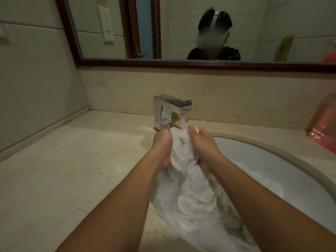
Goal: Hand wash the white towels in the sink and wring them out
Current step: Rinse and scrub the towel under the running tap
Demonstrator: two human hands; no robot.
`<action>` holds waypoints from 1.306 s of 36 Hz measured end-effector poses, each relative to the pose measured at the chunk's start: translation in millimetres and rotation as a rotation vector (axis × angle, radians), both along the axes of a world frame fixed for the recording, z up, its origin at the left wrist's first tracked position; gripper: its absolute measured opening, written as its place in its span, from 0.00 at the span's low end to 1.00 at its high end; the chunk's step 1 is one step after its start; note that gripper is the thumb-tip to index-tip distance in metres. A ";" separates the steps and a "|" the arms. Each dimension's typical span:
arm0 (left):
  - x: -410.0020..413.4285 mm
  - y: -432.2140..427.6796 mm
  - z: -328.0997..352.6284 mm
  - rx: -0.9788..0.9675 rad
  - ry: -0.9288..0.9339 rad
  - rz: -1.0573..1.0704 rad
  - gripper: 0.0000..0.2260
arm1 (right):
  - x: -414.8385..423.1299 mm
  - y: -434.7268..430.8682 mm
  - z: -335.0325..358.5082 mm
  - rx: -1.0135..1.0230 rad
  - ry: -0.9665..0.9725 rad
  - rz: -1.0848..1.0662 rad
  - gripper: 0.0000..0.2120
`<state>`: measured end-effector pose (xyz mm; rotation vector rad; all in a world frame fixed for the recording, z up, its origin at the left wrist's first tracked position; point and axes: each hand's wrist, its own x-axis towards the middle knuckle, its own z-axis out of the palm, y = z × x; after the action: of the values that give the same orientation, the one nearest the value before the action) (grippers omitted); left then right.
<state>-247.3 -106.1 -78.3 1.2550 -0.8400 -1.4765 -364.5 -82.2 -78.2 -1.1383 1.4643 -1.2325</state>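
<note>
- Two hands at frame centre: left hand [162,142] and right hand [203,144], each grip clenched on bunched white towel [189,188].
- Tap [171,108] water runs onto towel top.
- Towel trails into sink [272,160], lower right.

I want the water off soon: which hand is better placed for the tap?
Left, probably: the left hand grips the towel right beside the tap; the right hand is beyond the stream.

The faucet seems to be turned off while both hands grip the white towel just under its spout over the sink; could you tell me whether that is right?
Not quite: the faucet is running, its stream of water falling onto the white towel. As the head view shows, the left hand and right hand do grip it under the spout, over the sink.
</note>
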 end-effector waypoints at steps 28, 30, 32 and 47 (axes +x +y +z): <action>-17.9 -8.9 -22.1 -0.098 -0.397 -0.064 0.55 | -5.3 -19.3 -6.4 0.050 -0.696 -0.026 0.32; -21.9 -6.1 -17.3 -0.069 -0.334 -0.033 0.45 | -6.5 -21.4 -6.3 0.054 -0.680 -0.025 0.33; -22.6 -3.0 -9.6 -0.036 -0.255 0.007 0.39 | -10.9 -22.6 -5.8 0.063 -0.616 -0.034 0.33; -12.6 5.8 8.5 -0.051 -0.103 0.155 0.27 | 8.9 4.5 -14.0 -0.183 0.158 0.034 0.16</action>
<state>-259.9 -100.3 -69.8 1.3363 -0.8240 -1.2691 -355.6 -77.6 -92.2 -1.4045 1.4640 -1.2980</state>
